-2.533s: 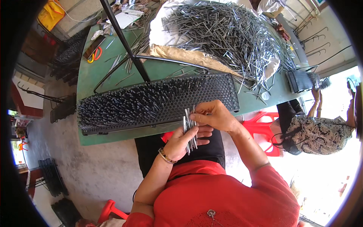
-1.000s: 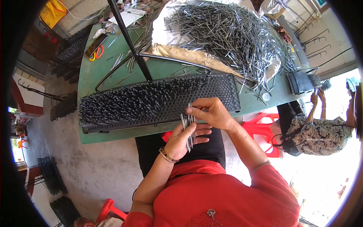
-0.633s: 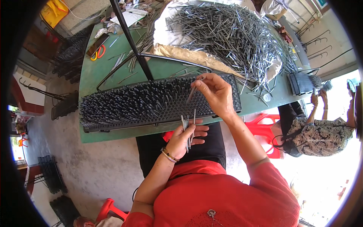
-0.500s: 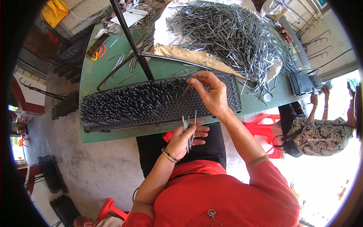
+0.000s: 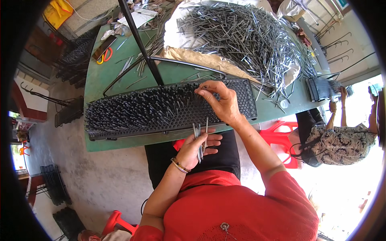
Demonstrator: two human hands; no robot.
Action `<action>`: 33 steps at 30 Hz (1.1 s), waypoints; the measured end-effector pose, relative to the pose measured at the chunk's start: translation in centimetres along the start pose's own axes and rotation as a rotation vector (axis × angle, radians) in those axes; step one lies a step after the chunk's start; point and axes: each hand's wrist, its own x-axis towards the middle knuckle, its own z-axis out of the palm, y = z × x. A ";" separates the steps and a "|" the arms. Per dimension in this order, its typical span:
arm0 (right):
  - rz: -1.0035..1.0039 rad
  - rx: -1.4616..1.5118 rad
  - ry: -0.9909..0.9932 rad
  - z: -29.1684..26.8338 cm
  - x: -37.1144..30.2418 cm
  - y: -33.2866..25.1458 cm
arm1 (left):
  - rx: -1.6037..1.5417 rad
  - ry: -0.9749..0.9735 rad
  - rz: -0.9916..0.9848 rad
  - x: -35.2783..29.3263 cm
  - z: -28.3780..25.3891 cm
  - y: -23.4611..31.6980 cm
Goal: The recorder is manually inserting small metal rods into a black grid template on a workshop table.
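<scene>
A long black rack [image 5: 233,105] full of small holes lies along the front of the green table. Thin dark metal rods [image 5: 132,108] stand upright in its left and middle parts, while holes on the right side show bare. My right hand [image 5: 223,100] is over the rack at the border of the filled part, thumb and fingertips pinched together; what they pinch is too small to make out. Below the rack's front edge, my left hand [image 5: 195,148] holds a small bundle of thin metal rods [image 5: 198,140] between thumb and fingers, some fingers stretched out.
Behind the rack, a large heap of loose metal rods [image 5: 241,36] lies on white sheeting. A black metal frame [image 5: 138,42] rises over the green table [image 5: 120,76]. Orange-handled scissors [image 5: 105,55] lie at left. Another person [image 5: 341,140] works at the right near a red chair [image 5: 277,138].
My right hand has shifted slightly left and down along the rows of rods, fingertips still together. The left hand keeps its bundle nearly in place. At right, the other person's hands have moved a little.
</scene>
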 end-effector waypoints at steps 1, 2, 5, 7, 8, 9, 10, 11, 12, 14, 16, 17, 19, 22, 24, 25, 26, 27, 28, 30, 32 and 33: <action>-0.023 -0.045 -0.018 -0.1 0.0 0.2 | -0.011 -0.001 -0.004 0.0 0.0 0.1; -0.024 -0.045 -0.018 -0.1 0.0 0.4 | -0.021 -0.002 -0.008 0.0 0.0 0.1; 0.005 -0.046 0.005 -0.1 -0.1 0.7 | -0.012 0.010 -0.012 0.0 0.1 0.2; -0.024 -0.097 0.046 -0.1 -0.2 0.6 | -0.010 0.012 -0.011 0.0 0.1 0.1; -0.024 -0.097 0.047 -0.1 -0.3 0.4 | -0.008 0.014 -0.010 0.0 0.0 0.0; -0.047 -0.148 0.055 -0.1 -0.4 0.2 | -0.008 0.014 -0.011 0.0 0.1 0.1; -0.071 -0.199 0.063 0.0 -0.4 0.0 | -0.009 0.015 -0.012 0.0 0.1 0.1; -0.070 -0.199 0.063 0.0 -0.3 -0.2 | -0.010 0.015 -0.013 0.0 0.1 0.0; -0.125 -0.253 0.036 0.0 -0.2 -0.4 | -0.011 0.016 -0.014 0.0 0.1 0.0; -0.180 -0.310 0.011 0.1 -0.1 -0.5 | -0.010 0.006 -0.009 0.0 0.1 0.0; -0.344 -0.360 -0.019 0.3 -0.1 -0.1 | -0.014 0.004 -0.008 0.0 0.2 0.1; -0.389 -0.371 -0.014 0.4 -0.1 0.1 | -0.018 0.003 -0.007 0.0 0.3 0.1; -0.397 -0.398 -0.017 0.5 -0.2 0.1 | -0.026 0.009 -0.001 0.0 0.2 0.0; -0.410 -0.431 0.016 0.3 -0.2 -0.5 | -0.027 0.023 0.019 0.0 0.2 -0.1; -0.413 -0.438 0.051 -0.2 -0.5 -1.2 | -0.019 0.029 0.032 -0.1 0.3 0.0; -0.326 -0.382 0.042 -0.7 -0.9 -1.7 | -0.028 0.021 0.075 -0.2 0.5 0.3; -0.238 -0.327 0.033 -1.1 -1.3 -2.2 | -0.037 0.013 0.118 -0.3 0.7 0.5; -0.157 -0.204 -0.023 -1.3 -1.7 -2.6 | -0.038 0.015 0.118 -0.4 0.8 0.7; -0.155 -0.205 -0.023 -1.6 -2.2 -2.8 | -0.036 -0.006 0.149 -0.4 1.1 0.9; 0.173 0.009 -0.300 -1.9 -3.0 -3.1 | -0.034 -0.027 0.178 -0.4 1.4 1.1; 0.312 0.107 -0.392 -2.5 -3.2 -3.0 | 0.041 -0.084 0.179 -0.4 1.6 1.3; 0.439 0.184 -0.480 -2.7 -3.2 -2.8 | 0.041 -0.085 0.178 -0.4 1.7 1.2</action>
